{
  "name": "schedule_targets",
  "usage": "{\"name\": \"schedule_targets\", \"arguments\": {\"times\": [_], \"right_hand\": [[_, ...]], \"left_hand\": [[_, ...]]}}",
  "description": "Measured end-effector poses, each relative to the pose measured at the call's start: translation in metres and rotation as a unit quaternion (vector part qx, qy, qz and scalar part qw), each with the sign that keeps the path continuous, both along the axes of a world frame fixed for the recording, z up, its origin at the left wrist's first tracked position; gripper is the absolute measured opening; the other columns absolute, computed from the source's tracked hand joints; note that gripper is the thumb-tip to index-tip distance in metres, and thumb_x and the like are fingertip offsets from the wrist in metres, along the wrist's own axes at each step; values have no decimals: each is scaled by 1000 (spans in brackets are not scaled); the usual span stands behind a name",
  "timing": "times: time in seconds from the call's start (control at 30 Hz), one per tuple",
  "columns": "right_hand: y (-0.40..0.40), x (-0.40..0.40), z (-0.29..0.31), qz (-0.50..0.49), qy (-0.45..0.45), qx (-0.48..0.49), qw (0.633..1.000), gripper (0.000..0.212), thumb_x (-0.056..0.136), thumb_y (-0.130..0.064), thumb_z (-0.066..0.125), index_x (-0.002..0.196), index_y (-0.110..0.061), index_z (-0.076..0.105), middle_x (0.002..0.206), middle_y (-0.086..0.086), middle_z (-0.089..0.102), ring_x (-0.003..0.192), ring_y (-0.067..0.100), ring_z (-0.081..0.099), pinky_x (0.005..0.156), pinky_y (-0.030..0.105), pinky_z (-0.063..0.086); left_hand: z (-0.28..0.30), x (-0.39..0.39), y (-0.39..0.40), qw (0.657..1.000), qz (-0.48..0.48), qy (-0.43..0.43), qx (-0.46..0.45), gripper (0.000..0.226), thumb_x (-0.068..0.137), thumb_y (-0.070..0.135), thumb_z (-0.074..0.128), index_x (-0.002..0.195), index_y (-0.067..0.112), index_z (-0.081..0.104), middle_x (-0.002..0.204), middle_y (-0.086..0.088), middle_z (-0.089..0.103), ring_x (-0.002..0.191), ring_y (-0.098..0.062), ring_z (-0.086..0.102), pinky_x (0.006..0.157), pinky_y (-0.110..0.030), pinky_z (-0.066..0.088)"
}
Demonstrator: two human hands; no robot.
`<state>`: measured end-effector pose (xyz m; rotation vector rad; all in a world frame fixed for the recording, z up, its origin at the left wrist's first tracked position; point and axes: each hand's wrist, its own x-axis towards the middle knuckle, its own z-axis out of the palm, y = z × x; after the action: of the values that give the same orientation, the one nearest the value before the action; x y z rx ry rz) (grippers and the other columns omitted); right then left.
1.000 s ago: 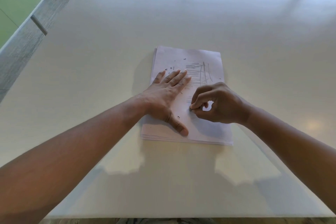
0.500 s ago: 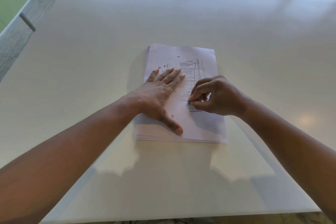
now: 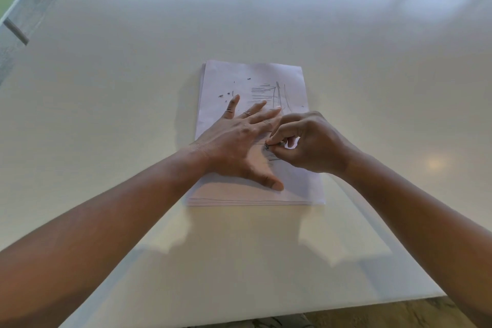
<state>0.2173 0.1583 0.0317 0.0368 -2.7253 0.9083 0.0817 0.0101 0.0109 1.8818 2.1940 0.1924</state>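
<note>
From my remote seat, at the far left I see a strip of grey floor beyond the table's left edge. The white table fills the rest of the view.

Coming in from the near left corner, my left hand lies flat on the paper stack. Its fingers are straight and spread, the palm presses down, and the thumb points toward the stack's near edge.

The stack rests on the table well in from the near edge, its short sides roughly parallel to that edge. The top sheet carries pencil marks: hatched lines and a few upright strokes toward its far right corner, and small dark specks to the left of them.

On the right, my right hand is curled, with thumb and fingers pinching a small dark object against the sheet. It sits just beside the left hand's index finger. The object is too small for me to tell what it is.
</note>
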Motion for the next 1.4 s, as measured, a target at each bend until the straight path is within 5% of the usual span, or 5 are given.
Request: {"name": "schedule_targets", "arguments": {"times": [0.3, 0.47, 0.63, 1.1, 1.4], "right_hand": [[-10, 19, 0, 82, -21, -1, 996, 5, 75, -4, 80, 75, -8, 78, 73, 2, 69, 58, 4, 52, 64, 10, 43], [1, 12, 1, 31, 12, 12, 999, 7, 73, -2, 81, 75, -8, 79, 72, 1, 69, 59, 6, 52, 65, 6, 40], [-14, 13, -1, 95, -7, 10, 995, 5, 74, -3, 79, 73, -8, 78, 71, 2, 69, 57, 6, 55, 62, 15, 47], [-5, 8, 0, 45, 13, 3, 999, 6, 72, -2, 82, 72, -7, 78, 71, 1, 70, 60, -10, 52, 66, 5, 41], [-6, 4, 4, 76, -11, 12, 997, 4, 70, -4, 80, 70, -8, 77, 70, 3, 70, 59, 3, 52, 63, 14, 47]], "left_hand": [[1, 1, 1, 999, 13, -6, -37, 158, 35, 112, 33, 165, 29, 1, 172, 10, -7, 156, -8, -17, 124, -55, -14], [1, 0, 1, 999, 5, -9, -41, 159, 36, 111, 38, 165, 28, -2, 172, 10, -9, 156, -7, -20, 124, -55, -15], [0, 1, 2, 999, 8, 2, -36, 159, 36, 111, 40, 165, 28, 0, 173, 10, -6, 156, -8, -17, 124, -56, -14], [2, 3, 1, 999, 12, -5, -41, 158, 38, 110, 44, 165, 27, -2, 173, 9, -7, 157, -10, -17, 124, -56, -15], [2, 2, 1, 999, 10, -6, -39, 159, 37, 111, 43, 165, 27, -2, 173, 9, -6, 157, -9, -17, 124, -56, -14]]}}
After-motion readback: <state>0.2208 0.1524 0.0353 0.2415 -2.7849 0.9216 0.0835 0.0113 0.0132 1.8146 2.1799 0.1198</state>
